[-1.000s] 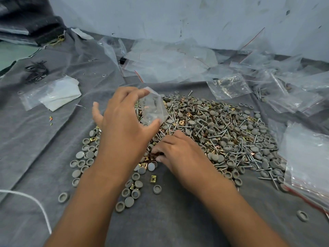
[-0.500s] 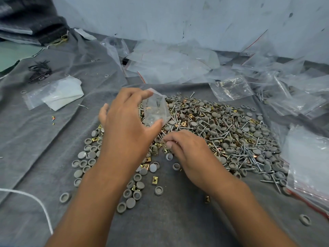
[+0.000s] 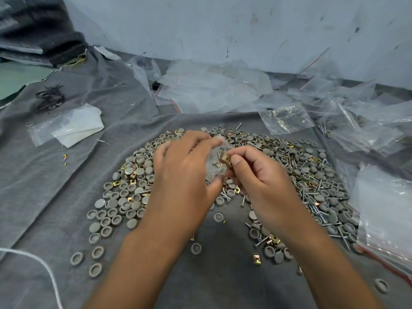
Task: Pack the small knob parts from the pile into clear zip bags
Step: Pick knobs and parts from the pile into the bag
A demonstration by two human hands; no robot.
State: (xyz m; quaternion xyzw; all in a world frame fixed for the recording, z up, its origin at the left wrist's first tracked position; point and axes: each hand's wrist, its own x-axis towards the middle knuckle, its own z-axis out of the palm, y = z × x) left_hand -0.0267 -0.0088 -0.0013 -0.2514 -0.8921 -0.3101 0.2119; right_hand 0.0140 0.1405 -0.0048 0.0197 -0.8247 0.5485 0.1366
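Here, step: loading | small clear zip bag (image 3: 215,162) held above the pile (image 3: 289,175) at bench centre, pinched by left hand (image 3: 185,175) | right hand (image 3: 258,179) pinches brass clip (image 3: 225,157) at its mouth | next: drop it in cleanly.

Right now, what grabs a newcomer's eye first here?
The pile of grey caps, screws and brass clips spread across the grey cloth in the middle. Above it, the left hand holds a small clear bag while the right hand pinches a brass clip at its mouth. Loose clear bags are heaped along the back wall.
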